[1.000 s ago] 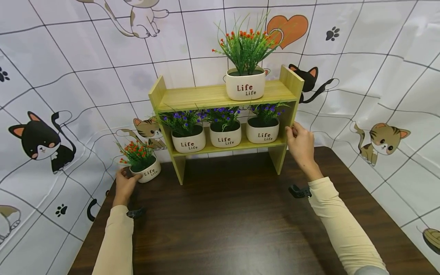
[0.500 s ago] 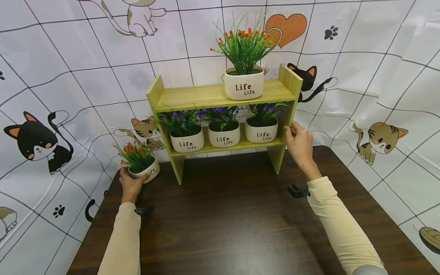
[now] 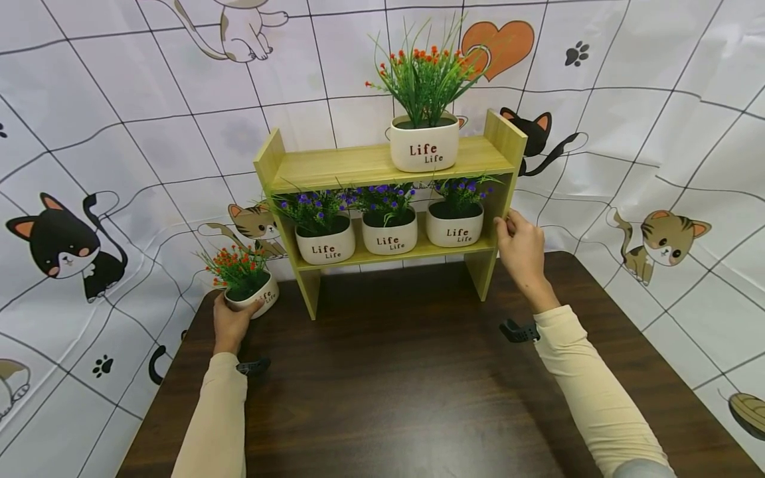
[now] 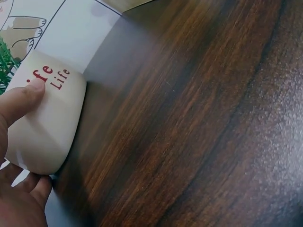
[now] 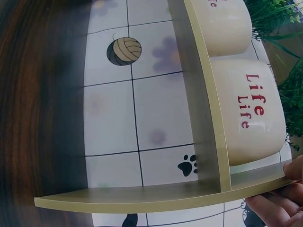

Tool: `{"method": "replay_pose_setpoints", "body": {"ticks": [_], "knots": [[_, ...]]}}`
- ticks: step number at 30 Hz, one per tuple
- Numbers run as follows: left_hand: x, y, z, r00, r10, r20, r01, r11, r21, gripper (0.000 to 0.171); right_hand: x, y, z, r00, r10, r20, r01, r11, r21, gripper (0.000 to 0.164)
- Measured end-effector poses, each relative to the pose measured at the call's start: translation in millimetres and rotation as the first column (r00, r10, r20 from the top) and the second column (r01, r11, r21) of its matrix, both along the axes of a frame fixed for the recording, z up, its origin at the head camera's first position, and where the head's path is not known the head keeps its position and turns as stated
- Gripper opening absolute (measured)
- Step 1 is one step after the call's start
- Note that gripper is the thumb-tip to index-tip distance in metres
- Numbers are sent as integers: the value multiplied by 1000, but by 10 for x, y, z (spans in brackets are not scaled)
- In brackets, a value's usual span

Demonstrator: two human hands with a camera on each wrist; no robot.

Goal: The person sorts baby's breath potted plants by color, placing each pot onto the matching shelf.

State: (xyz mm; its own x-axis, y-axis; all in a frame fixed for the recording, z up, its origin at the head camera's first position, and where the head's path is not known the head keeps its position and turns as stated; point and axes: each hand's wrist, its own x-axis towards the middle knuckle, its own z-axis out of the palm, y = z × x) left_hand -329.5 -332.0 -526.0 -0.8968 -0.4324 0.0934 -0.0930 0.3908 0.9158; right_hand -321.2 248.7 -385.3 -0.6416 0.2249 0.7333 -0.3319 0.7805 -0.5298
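At the table's back left, my left hand (image 3: pixel 230 325) grips a white "Life" flower pot (image 4: pixel 52 123) with orange flowers, thumb across the lettered front and fingers around its side. My right hand (image 3: pixel 522 255) pinches the right side panel of a small two-tier wooden shelf (image 3: pixel 340 166), thumb inside and fingers outside. On its lower tier stand three white pots with purple flowers: a left pot (image 3: pixel 325 245), a middle pot (image 3: pixel 390 236) and a right pot (image 5: pixel 253 113). Another orange-flowered pot (image 3: pixel 424 147) stands on the upper tier, toward the right.
The shelf stands on a dark brown wooden table (image 3: pixel 382 372), close to the back wall. A white wall sheet (image 3: pixel 179 153) printed with cats and grid lines encloses the table at the back and sides. The upper tier has bare board (image 3: pixel 335 162) left of its pot.
My left hand has shifted rightward around the orange-flowered pot, its thumb now farther across the front lettering. The right hand keeps its hold on the shelf panel.
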Motion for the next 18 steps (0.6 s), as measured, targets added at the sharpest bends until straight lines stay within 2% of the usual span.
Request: {"method": "replay_pose_setpoints", "body": {"ticks": [7,14,18], "knots": [[-2,15,-15,998,7,-64,-8,1000,-9,98,-8,-2,-10,1000,1,-3,-1,1000,-1,16],[35,30,-14,998,66,-16,-67,997,-47,99,-10,-10,-18,1000,5,0,-5,1000,2,17],[26,30,-13,997,72,1,-72,997,-41,100,-5,-9,-4,1000,6,-9,-6,1000,-2,18]]}}
